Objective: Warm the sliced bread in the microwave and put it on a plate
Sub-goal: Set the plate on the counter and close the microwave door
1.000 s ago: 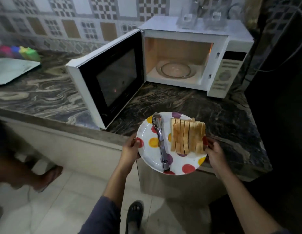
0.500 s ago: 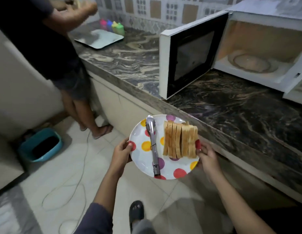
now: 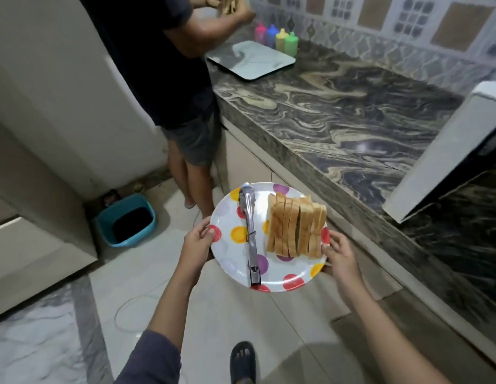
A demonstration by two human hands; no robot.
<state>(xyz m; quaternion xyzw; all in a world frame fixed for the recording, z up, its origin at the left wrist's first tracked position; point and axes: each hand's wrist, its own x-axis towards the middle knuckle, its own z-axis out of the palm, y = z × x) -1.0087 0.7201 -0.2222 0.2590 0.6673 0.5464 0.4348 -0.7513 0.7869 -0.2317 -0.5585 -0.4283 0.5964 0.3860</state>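
left hand (image 3: 197, 241) pinches the spotted plate (image 3: 230, 250) at its left rim, thumb on top; right hand (image 3: 341, 257) grips the right rim likewise. plate held over the floor, lower centre of frame. sliced bread (image 3: 296, 227) stands in a row on the plate's right half, metal tongs (image 3: 250, 234) lying just left of it. marble counter (image 3: 338, 115) upper right, open microwave door (image 3: 446, 159) at right edge. second person (image 3: 169, 79) upper left.

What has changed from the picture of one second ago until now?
The plate was carried left, away from the microwave; only its open door shows now. A second person came into view. Both hands still hold the plate; bread and tongs lie unchanged.
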